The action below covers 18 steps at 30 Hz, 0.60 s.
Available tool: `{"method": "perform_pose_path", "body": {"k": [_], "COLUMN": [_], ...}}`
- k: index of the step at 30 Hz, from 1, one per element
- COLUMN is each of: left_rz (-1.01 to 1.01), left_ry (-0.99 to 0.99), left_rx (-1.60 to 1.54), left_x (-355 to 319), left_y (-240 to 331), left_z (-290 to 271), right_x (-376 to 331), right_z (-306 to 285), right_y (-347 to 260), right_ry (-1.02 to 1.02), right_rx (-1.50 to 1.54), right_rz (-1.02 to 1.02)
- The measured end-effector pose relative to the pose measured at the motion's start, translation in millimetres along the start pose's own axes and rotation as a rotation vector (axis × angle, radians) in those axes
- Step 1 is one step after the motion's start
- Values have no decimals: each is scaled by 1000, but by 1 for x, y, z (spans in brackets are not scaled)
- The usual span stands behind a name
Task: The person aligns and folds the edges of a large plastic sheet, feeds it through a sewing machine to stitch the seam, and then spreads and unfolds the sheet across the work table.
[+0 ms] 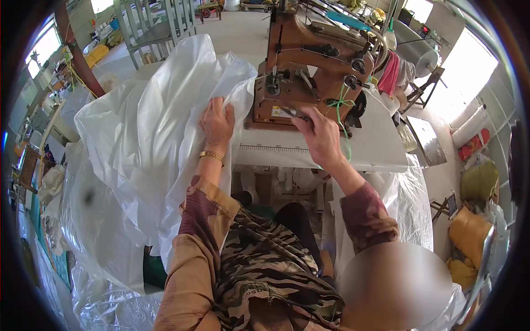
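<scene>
My left hand, with a gold bracelet at the wrist, presses flat on a big crumpled sheet of white plastic. The sheet is bunched against the left side of a brown industrial sewing machine. At the front of the machine's base, my right hand pinches a small dark tool; I cannot tell what kind. Green thread hangs on the machine just right of that hand. The machine stands on a white table with a ruler strip along its near edge.
More clear plastic sheeting piles up at the lower left and under the table's right side. A grey chair stands behind the sheet. A pink cloth hangs right of the machine. Yellow sacks lie at the right.
</scene>
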<state>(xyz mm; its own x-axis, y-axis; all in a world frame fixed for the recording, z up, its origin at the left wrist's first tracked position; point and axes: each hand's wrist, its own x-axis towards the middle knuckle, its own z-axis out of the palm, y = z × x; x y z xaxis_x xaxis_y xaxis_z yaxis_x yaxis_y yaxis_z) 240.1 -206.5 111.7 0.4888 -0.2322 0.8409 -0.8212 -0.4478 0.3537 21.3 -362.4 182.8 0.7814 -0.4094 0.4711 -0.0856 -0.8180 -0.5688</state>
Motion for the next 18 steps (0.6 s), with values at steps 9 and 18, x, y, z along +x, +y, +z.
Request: {"method": "perform_pose_path", "body": {"k": [9, 18], "left_rz": [40, 71], "left_ry": [117, 158], "left_rx": [-93, -150], "left_x": [1, 2], "left_y": [1, -1], "left_z": [-3, -4], "right_x": [84, 111], "right_z": [40, 52], "right_y": [-21, -22], "right_ry": [35, -71], "right_rx": [-606, -650], "right_rz": [-276, -435]}}
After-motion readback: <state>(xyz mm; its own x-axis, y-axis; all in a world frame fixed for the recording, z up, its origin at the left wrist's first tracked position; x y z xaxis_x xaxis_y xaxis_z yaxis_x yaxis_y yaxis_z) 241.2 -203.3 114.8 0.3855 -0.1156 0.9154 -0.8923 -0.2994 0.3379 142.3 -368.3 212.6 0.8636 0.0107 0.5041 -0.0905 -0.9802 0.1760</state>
